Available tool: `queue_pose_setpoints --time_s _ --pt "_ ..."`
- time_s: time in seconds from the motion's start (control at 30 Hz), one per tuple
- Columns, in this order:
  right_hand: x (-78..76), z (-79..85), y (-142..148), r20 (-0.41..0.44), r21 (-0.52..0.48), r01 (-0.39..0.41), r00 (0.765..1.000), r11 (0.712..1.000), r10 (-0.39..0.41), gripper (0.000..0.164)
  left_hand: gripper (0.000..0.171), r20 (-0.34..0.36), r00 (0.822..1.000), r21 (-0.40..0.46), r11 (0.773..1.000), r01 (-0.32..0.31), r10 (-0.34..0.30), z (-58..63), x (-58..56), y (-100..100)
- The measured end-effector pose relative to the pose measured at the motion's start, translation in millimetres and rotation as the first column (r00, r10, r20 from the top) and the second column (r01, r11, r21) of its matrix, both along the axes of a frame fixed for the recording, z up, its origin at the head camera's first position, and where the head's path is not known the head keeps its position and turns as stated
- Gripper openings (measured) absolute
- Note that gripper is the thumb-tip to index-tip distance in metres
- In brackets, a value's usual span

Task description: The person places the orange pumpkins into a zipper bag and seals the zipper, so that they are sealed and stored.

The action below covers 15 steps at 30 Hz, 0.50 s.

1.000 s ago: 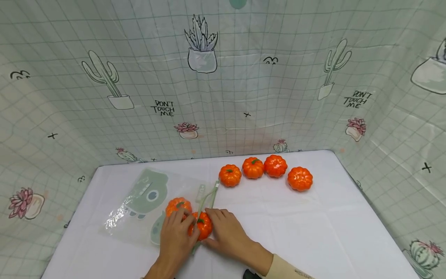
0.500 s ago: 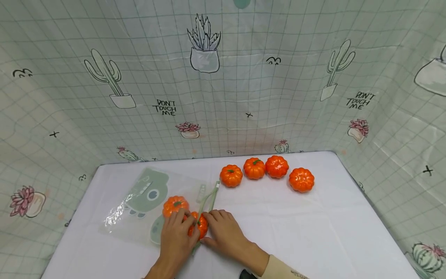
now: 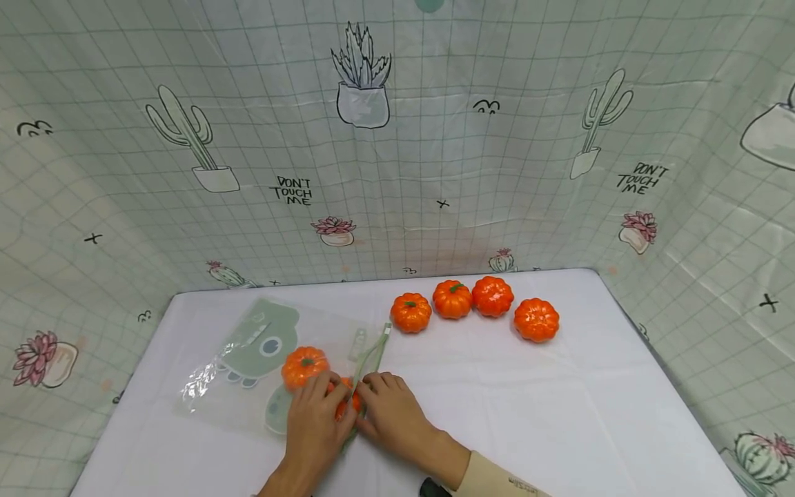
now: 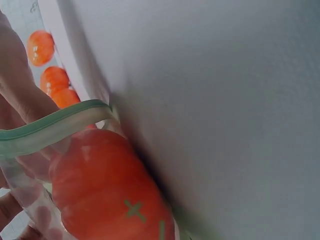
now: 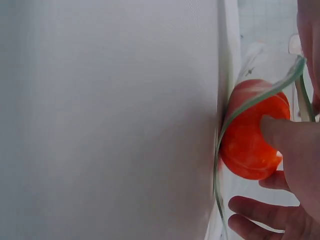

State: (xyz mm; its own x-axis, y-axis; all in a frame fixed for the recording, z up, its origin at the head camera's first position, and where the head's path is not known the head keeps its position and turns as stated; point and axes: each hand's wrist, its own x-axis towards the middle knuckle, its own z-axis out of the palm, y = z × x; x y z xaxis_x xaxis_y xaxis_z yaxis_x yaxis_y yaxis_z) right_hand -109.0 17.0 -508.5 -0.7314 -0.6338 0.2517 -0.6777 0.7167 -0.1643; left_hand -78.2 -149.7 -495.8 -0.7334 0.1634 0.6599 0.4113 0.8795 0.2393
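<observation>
A clear zip bag (image 3: 214, 393) with a green monster print lies flat on the left, its green zip edge (image 3: 371, 348) slanting between my hands. One orange toy pumpkin (image 3: 304, 367) with a green stem is inside the bag. A second pumpkin (image 3: 344, 399) sits at the bag's mouth, partly hidden by my fingers. My left hand (image 3: 315, 417) pinches the bag's upper edge over it. From the right, my right hand (image 3: 395, 417) holds this pumpkin, thumb (image 5: 285, 134) against its side. In the left wrist view, the green zip strip (image 4: 55, 125) arches above the pumpkin (image 4: 107, 185).
Several more orange pumpkins (image 3: 410, 313) stand in a loose row along the table's back. The table (image 3: 528, 407) has a white cloth. A curtain (image 3: 397, 152) printed with cacti surrounds it on the back and sides. A dark object (image 3: 433, 488) shows beneath my right forearm.
My right hand has moved left, pushing the second pumpkin further into the bag's mouth. The first pumpkin has shifted left and slightly back inside the bag. My left hand has stayed nearly still.
</observation>
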Motion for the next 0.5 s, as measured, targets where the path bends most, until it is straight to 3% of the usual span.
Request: queue_pose_setpoints --time_s 0.1,0.23,0.37,0.5 --pt "-0.2 -1.3 -1 -0.006 0.001 0.001 1.0 1.0 -0.001 0.036 0.023 -0.002 1.0 0.008 1.0 0.006 -0.006 0.1 0.0 1" --pt "0.4 -0.2 5 0.055 -0.024 0.018 0.998 1.0 -0.016 0.048 0.017 0.01 1.0 0.016 1.0 0.001 -0.001 0.0 0.8 2" --pt "-2.9 1.1 20 0.121 -0.084 0.061 0.991 0.995 -0.051 0.057 0.016 0.007 1.0 0.019 1.0 -0.004 0.004 0.4 0.7 3" --pt "-10.6 4.1 37 0.147 -0.159 0.113 0.985 0.981 -0.09 0.055 0.017 -0.009 1.0 0.023 1.0 0.002 -0.002 0.3 0.3 3"
